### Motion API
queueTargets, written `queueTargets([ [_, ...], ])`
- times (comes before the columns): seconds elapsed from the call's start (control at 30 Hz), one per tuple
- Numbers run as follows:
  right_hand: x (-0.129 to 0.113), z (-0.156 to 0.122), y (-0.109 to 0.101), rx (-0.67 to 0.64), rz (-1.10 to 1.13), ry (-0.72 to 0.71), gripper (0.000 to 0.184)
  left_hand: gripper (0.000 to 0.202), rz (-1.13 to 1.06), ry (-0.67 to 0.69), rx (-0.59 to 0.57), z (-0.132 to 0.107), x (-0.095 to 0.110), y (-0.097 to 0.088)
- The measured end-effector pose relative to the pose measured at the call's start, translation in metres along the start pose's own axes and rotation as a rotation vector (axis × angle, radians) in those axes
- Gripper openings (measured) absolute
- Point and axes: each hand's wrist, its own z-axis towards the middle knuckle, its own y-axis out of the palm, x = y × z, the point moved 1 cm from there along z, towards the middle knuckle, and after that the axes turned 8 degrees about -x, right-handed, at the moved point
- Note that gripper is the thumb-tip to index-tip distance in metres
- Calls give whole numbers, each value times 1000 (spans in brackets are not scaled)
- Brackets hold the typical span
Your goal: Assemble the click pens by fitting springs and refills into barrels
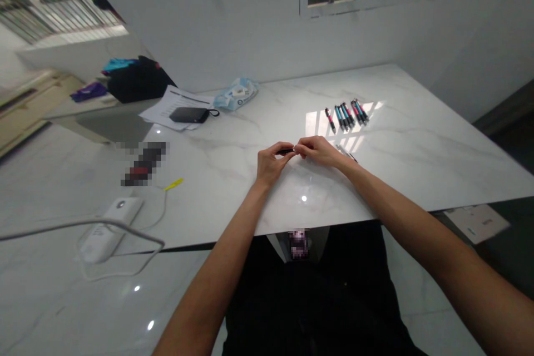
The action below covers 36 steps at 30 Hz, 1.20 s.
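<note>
A dark pen or pen barrel [285,151] lies sideways in my left hand [269,167], pinched between thumb and fingers above the white marbled table. My right hand [317,151] meets it at the right end, its fingertips closed around that end; any small part between them is hidden. Just beyond my right wrist, several thin pen parts [344,152] lie on the table, partly covered by the arm. Farther back is a row of pens [344,117] with black, teal and red-pink barrels, laid side by side with small gaps.
At the back left, a black power bank [189,115] lies on printed papers [161,108] beside a blue-white wipes packet [237,94]. A white power strip [110,231], cables and a yellow strip [173,184] occupy the left. The table's front edge [317,225] runs below my forearms.
</note>
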Motion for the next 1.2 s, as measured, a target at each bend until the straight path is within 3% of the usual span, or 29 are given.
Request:
queueTargets([
  [0.1, -1, 0, -1, -1, -33, -9, 46, 33, -7, 4, -3, 0, 2, 0],
  [0.3, 1, -1, -2, -62, 60, -3, 33, 35, -18, -17, 10, 0, 4, 0],
  [0.67, -2, -1, -4, -62, -16, 6, 44, 31, -10, -29, -25, -1, 8, -1],
  [0.83, -1, -1, -3, -60, 10, -2, 37, 31, 11, -26, -25, -2, 8, -1],
  [0.93, -1, -2, -3, -64, -13, -2, 45, 31, 36, -22, -31, -3, 6, -1],
  [1.2, -1, -1, -3, -55, 7, 16, 32, 33, 46, -43, -25, -2, -3, 0],
])
